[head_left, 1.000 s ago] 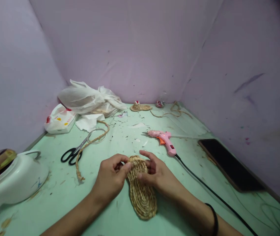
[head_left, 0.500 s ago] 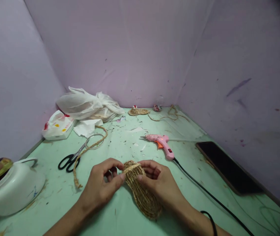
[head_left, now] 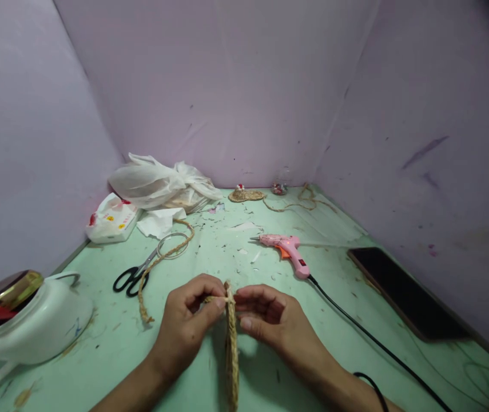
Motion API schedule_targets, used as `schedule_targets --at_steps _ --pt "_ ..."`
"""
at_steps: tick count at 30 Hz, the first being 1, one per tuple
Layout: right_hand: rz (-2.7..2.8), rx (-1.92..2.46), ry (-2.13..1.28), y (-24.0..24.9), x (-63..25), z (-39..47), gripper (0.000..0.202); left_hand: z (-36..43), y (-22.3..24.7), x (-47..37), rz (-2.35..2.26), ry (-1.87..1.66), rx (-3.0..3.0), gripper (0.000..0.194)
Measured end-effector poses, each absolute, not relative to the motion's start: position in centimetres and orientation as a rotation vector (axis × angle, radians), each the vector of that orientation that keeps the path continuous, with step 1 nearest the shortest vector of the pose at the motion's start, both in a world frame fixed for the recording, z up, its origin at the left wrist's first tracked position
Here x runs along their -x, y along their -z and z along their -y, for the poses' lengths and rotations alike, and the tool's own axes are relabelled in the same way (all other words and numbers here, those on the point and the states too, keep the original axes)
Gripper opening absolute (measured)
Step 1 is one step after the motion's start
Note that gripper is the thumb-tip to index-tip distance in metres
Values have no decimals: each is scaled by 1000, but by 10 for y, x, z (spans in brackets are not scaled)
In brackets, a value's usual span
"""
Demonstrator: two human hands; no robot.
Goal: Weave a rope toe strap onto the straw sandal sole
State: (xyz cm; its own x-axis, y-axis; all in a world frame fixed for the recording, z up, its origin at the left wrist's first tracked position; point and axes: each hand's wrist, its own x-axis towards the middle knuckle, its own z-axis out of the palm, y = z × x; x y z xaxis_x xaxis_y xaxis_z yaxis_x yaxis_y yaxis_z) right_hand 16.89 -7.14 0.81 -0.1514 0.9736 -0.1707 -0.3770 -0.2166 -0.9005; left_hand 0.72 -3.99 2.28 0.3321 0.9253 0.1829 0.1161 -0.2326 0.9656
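A woven straw sole [head_left: 232, 355] is turned on its edge at the front centre, so only its narrow side shows. My left hand [head_left: 193, 320] pinches a short strand of straw rope [head_left: 215, 298] by the sole's far end. Just right of the sole is my right hand [head_left: 270, 320], its fingers curled but apart, with nothing visible between them. A pink glue gun [head_left: 285, 246] lies beyond that hand, nozzle toward the left. Black-handled scissors [head_left: 135, 278] and a loose length of braided rope [head_left: 142, 292] lie to the left.
A white pot [head_left: 51, 320] holding items stands at the left. White plastic bags [head_left: 158, 186], tissue [head_left: 158, 222], a finished-looking straw slipper [head_left: 246, 195] and a small jar [head_left: 279, 187] are at the back. At the right lie a phone [head_left: 407, 294] and the black cord [head_left: 364, 337].
The sole has turned from nearly flat onto its edge. My right hand has let go of it. The view has shifted slightly left.
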Motion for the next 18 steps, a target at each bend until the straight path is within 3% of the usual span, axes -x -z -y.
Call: schedule_targets --at_steps 7,18 --pt "954 1048 -1508 -9 -166 75 24 29 -9 -9 -761 -1050 -960 5" --pt "1097 1009 -1410 -5 -168 78 12 29 -8 -11 -728 -1061 -854 9"
